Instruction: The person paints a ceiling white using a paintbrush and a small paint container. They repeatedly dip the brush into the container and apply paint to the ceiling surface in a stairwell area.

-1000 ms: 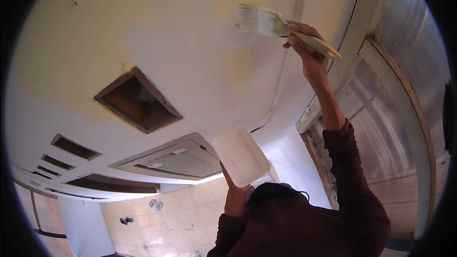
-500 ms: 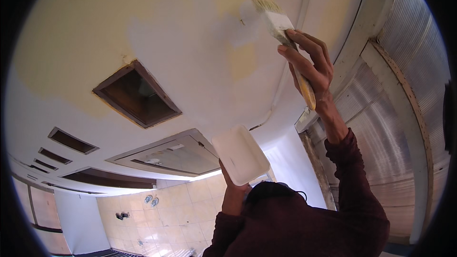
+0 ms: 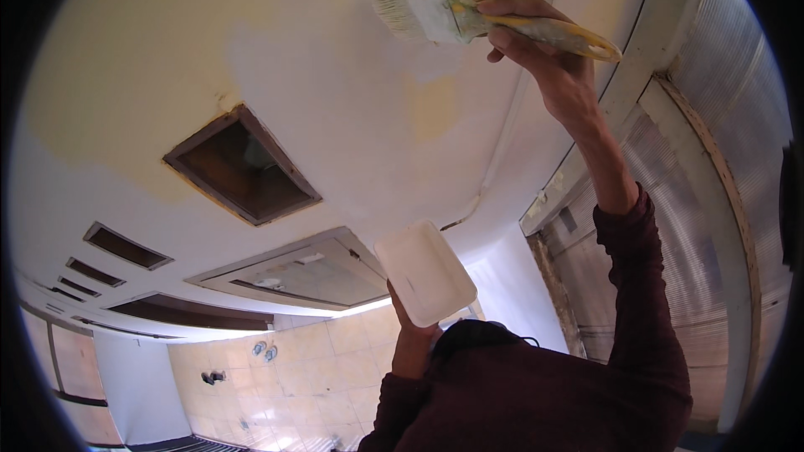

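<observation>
Yellow-handled, the paintbrush is at the patchy wall, pinched in the right hand, bristles swung leftward since the last frame. I see the left hand clasping the white tray, and open wall between brush and dark-framed opening.

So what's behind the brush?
The wall: pale yellow just above the brush, mostly whitish below, with a yellow patch lower down. The spot directly behind the brush and the right hand is covered, so its paint can't be seen.
</observation>
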The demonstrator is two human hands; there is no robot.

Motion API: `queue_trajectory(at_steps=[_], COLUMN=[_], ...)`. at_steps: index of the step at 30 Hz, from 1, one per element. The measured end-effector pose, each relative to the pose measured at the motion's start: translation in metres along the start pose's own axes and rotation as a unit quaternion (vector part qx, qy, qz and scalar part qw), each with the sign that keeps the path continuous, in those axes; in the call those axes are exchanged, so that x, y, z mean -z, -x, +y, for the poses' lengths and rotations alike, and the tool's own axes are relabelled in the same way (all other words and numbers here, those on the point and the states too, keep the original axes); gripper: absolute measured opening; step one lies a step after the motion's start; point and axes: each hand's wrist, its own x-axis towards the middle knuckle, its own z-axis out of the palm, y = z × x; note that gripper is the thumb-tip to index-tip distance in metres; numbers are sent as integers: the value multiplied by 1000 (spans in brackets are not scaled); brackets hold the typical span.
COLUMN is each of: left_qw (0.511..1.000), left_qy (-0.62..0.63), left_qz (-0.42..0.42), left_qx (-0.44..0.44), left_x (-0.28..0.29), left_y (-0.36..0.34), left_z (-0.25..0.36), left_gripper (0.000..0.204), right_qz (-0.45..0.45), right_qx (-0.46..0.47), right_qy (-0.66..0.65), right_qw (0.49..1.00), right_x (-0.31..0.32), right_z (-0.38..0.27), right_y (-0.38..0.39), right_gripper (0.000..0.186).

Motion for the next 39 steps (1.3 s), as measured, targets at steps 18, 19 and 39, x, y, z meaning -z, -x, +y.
queue_trajectory(at_steps=[18,19,39], left_qw=[1000,1000,991], left_qy=[-8,6,59], left_qz=[-15,-4,102], left_qx=[-22,-13,66], left_x=[-4,-3,-23], left_y=[4,4,11], left_z=[6,6,10], left_gripper=[59,59,54], right_qz=[102,75,-192], right_qx=[199,233,176], right_qy=[206,282,516], right_qw=[953,927,816], right_x=[20,18,-18], right_z=[-4,-5,81], right_y=[14,15,183], right_gripper=[26,28,50])
